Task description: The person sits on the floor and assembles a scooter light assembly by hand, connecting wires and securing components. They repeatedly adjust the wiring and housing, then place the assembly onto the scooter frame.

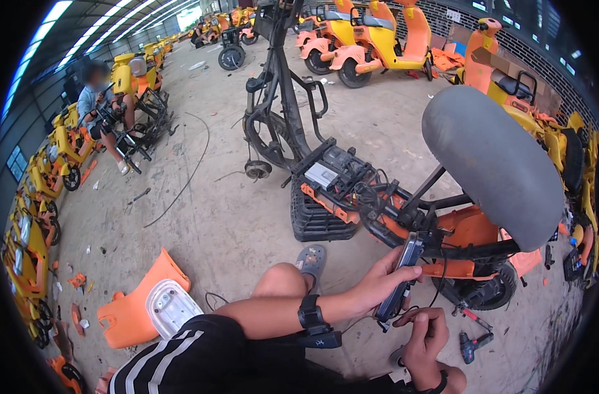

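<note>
My left hand (378, 282) is wrapped round a long, dark, flat part (406, 272) with a glossy face, possibly a light unit, held beside the rear of a stripped scooter frame (378, 210). Just below its lower end, my right hand (425, 341) is closed, thumb and forefinger together on a thin black cable (442, 282). That cable loops down from the frame to my fingers. Over the rear of the frame a grey seat (490, 157) is tilted up. The bare front column (283, 79) rises ahead of me, and a black crate (316, 220) supports the frame's middle.
A cordless drill (473, 346) and a red-handled tool (476, 320) lie on the floor near my right hand. An orange panel (148, 302) lies at left. Yellow-orange scooters (385, 43) line both sides. Another person (99, 105) sits at a scooter far left.
</note>
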Action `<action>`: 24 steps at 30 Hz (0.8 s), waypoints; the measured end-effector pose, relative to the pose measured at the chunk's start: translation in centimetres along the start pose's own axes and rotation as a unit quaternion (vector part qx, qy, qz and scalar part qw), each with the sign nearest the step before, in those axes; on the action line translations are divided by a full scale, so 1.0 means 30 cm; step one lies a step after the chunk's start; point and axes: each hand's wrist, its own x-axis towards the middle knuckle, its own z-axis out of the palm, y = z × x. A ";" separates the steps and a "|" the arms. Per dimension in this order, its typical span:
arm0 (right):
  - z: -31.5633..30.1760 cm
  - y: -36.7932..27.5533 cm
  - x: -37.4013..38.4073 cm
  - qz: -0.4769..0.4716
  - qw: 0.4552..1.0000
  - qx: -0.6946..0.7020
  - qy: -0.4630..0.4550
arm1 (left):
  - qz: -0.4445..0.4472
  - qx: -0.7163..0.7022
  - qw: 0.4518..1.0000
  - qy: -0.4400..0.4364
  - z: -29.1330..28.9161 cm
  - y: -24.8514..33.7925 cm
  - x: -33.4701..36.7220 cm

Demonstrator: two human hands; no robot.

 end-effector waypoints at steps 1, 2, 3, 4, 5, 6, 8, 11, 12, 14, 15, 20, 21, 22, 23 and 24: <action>0.013 0.004 -0.001 0.038 0.998 0.043 0.027 | 0.010 -0.005 1.000 0.001 0.002 -0.003 -0.005; 0.029 0.010 -0.002 0.076 0.992 0.086 0.054 | 0.054 0.022 0.998 0.010 -0.006 -0.025 0.002; 0.047 0.018 0.002 0.094 0.987 0.104 0.073 | 0.097 0.048 0.994 0.020 -0.022 -0.063 0.019; 0.065 0.029 0.015 0.111 0.982 0.121 0.093 | 0.141 0.074 0.987 0.028 -0.023 -0.077 0.029; 0.083 0.043 0.025 0.128 0.976 0.139 0.113 | 0.152 0.074 0.985 0.028 -0.025 -0.086 0.029; 0.088 0.069 0.016 0.173 0.964 0.157 0.127 | 0.162 0.074 0.984 0.027 -0.028 -0.090 0.028; 0.083 0.114 -0.004 0.221 0.935 0.240 0.143 | 0.165 0.120 0.978 0.042 -0.015 -0.100 0.032; 0.072 0.099 0.007 0.301 0.881 0.325 0.167 | 0.129 0.271 0.949 0.095 0.009 -0.152 0.036; 0.079 0.089 0.043 0.327 0.859 0.351 0.179 | 0.135 0.214 0.962 0.102 0.014 -0.163 0.044; 0.064 0.091 0.064 0.372 0.809 0.408 0.201 | 0.021 0.210 0.967 0.142 0.044 -0.092 0.022; 0.061 0.103 0.075 0.386 0.787 0.439 0.196 | 0.028 0.155 0.979 0.127 0.006 -0.112 0.026; 0.009 0.088 0.124 0.387 0.819 0.376 0.193 | 0.134 0.238 0.956 0.108 -0.007 -0.084 0.014; 0.014 0.138 0.118 0.367 0.801 0.427 0.204 | 0.167 0.259 0.944 0.114 0.015 -0.073 -0.003; 0.014 0.143 0.120 0.364 0.795 0.451 0.177 | 0.222 0.323 0.912 0.125 0.013 -0.052 -0.019; -0.007 0.144 0.115 0.360 0.793 0.465 0.158 | 0.292 0.386 0.868 0.107 0.054 -0.027 -0.036; -0.001 0.187 0.101 0.349 0.801 0.453 0.175 | 0.340 0.380 0.854 0.102 0.104 -0.017 -0.059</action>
